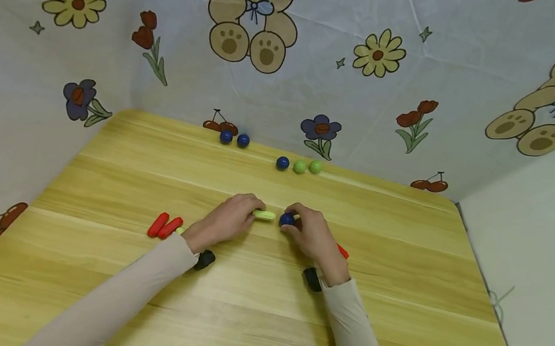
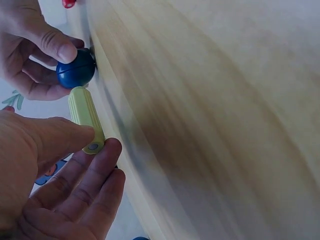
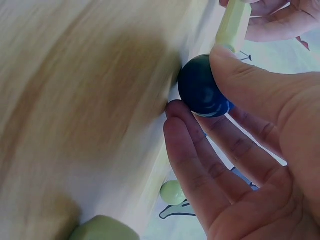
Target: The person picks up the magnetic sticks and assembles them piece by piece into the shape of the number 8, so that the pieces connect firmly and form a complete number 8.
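Over the middle of the table, my left hand (image 1: 232,218) pinches a short yellow-green ribbed rod (image 1: 265,215) between thumb and fingers. A small round grey spot shows on the rod's near end in the left wrist view. Facing it, my right hand (image 1: 314,234) holds a glossy dark blue ball (image 1: 287,220) between thumb and fingertips. In the head view a narrow gap shows between the rod's far end and the ball; from the left wrist the rod (image 2: 86,117) points straight at the ball (image 2: 76,70).
Two red rods (image 1: 164,226) lie left of my left wrist, with a yellow-green piece partly hidden beside them. Another red rod (image 1: 343,251) shows behind my right wrist. Along the table's back edge sit blue balls (image 1: 243,140) and green balls (image 1: 315,166), before a patterned cloth.
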`<state>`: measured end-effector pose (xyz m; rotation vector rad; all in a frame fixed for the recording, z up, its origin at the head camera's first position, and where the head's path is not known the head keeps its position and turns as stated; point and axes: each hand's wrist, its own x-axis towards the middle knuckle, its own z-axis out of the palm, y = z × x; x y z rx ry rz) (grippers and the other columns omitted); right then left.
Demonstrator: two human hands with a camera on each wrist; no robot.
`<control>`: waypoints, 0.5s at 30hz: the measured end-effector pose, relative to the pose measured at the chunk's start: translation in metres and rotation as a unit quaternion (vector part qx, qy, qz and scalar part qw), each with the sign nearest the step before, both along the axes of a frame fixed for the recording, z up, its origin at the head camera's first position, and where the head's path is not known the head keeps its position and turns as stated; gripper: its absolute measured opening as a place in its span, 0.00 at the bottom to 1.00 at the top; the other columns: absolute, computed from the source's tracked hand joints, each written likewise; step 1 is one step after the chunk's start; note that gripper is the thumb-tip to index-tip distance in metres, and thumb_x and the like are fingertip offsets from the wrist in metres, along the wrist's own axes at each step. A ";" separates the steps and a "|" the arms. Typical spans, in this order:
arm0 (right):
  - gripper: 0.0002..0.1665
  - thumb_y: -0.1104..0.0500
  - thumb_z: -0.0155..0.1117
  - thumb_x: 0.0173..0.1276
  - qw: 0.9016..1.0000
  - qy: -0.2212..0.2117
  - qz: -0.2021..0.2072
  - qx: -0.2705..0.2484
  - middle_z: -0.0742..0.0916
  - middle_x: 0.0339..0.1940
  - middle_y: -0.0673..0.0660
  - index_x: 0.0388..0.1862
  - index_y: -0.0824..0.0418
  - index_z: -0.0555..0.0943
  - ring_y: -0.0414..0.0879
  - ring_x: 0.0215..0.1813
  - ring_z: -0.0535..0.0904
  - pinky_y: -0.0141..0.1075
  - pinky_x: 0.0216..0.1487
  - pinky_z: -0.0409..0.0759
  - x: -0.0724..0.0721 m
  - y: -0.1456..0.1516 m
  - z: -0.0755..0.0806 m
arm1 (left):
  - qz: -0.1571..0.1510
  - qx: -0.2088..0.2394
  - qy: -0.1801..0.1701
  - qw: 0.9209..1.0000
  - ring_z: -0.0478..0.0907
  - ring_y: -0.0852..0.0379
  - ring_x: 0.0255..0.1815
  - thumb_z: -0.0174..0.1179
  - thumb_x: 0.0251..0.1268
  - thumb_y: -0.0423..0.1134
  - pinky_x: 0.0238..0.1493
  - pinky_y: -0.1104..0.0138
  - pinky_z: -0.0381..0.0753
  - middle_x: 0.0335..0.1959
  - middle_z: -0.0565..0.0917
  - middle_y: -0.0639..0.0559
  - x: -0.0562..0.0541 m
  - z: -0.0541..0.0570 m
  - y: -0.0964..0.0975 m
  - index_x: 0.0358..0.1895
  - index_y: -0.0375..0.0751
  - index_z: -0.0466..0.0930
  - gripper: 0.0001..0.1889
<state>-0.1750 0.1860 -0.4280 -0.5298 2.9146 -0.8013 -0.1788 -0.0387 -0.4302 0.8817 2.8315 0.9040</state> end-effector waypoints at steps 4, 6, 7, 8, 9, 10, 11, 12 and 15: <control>0.18 0.57 0.71 0.67 1.000 -0.003 0.007 -0.006 0.88 0.46 0.59 0.53 0.62 0.80 0.46 0.39 0.84 0.40 0.44 0.83 0.000 0.001 0.002 | -0.005 0.004 -0.002 1.000 0.80 0.47 0.57 0.56 0.70 0.26 0.59 0.56 0.79 0.53 0.84 0.43 -0.002 -0.001 0.004 0.56 0.35 0.82 0.14; 0.19 0.57 0.71 0.67 1.000 -0.003 0.014 -0.010 0.88 0.46 0.59 0.53 0.62 0.80 0.45 0.39 0.83 0.40 0.44 0.83 0.000 0.001 0.002 | -0.009 0.005 -0.002 1.000 0.80 0.47 0.57 0.56 0.70 0.26 0.59 0.56 0.78 0.53 0.84 0.43 -0.002 -0.002 0.005 0.56 0.35 0.82 0.15; 0.19 0.57 0.71 0.67 1.000 -0.002 0.017 -0.011 0.88 0.46 0.59 0.54 0.62 0.80 0.45 0.38 0.83 0.40 0.43 0.83 0.000 0.001 0.002 | -0.011 0.006 -0.003 1.000 0.80 0.47 0.57 0.56 0.70 0.26 0.60 0.56 0.78 0.53 0.83 0.43 -0.002 -0.002 0.006 0.56 0.35 0.82 0.15; 0.19 0.57 0.71 0.67 1.000 0.000 0.020 -0.011 0.88 0.46 0.58 0.54 0.62 0.80 0.45 0.38 0.83 0.39 0.43 0.82 0.000 0.001 0.002 | -0.013 0.008 -0.003 1.000 0.80 0.47 0.57 0.56 0.70 0.25 0.60 0.56 0.78 0.53 0.83 0.43 -0.002 -0.002 0.006 0.56 0.35 0.82 0.15; 0.19 0.57 0.71 0.68 1.000 0.003 0.024 -0.010 0.87 0.46 0.58 0.55 0.62 0.80 0.44 0.37 0.82 0.38 0.43 0.82 0.000 0.001 0.002 | -0.015 0.009 -0.002 1.000 0.80 0.47 0.58 0.56 0.70 0.25 0.60 0.56 0.78 0.54 0.83 0.43 -0.002 -0.003 0.007 0.56 0.34 0.82 0.15; 0.20 0.58 0.71 0.68 1.000 0.006 0.027 -0.008 0.87 0.46 0.58 0.56 0.62 0.80 0.44 0.36 0.81 0.38 0.42 0.81 0.000 0.001 0.002 | -0.016 0.009 0.000 1.000 0.80 0.47 0.58 0.55 0.70 0.25 0.60 0.56 0.78 0.54 0.83 0.43 -0.002 -0.003 0.007 0.56 0.34 0.81 0.15; 0.21 0.58 0.71 0.68 0.999 0.010 0.030 -0.006 0.87 0.46 0.58 0.57 0.62 0.80 0.44 0.35 0.80 0.37 0.41 0.80 0.000 0.000 0.002 | -0.017 0.010 0.002 1.000 0.80 0.47 0.58 0.55 0.70 0.25 0.60 0.56 0.78 0.54 0.83 0.43 -0.002 -0.003 0.007 0.56 0.34 0.81 0.15; 0.21 0.58 0.70 0.68 0.999 0.014 0.033 -0.003 0.87 0.44 0.57 0.58 0.61 0.80 0.44 0.34 0.78 0.37 0.40 0.79 0.000 0.000 0.002 | -0.018 0.010 0.003 1.000 0.80 0.47 0.58 0.56 0.70 0.25 0.60 0.56 0.78 0.54 0.83 0.43 -0.002 -0.004 0.008 0.56 0.34 0.81 0.15; 0.22 0.55 0.70 0.68 0.999 0.025 0.037 0.008 0.87 0.44 0.57 0.60 0.60 0.81 0.45 0.36 0.77 0.38 0.40 0.78 0.001 -0.002 0.001 | -0.016 0.012 0.002 1.000 0.80 0.47 0.57 0.56 0.69 0.25 0.59 0.56 0.79 0.53 0.83 0.43 -0.003 -0.005 0.009 0.56 0.34 0.82 0.15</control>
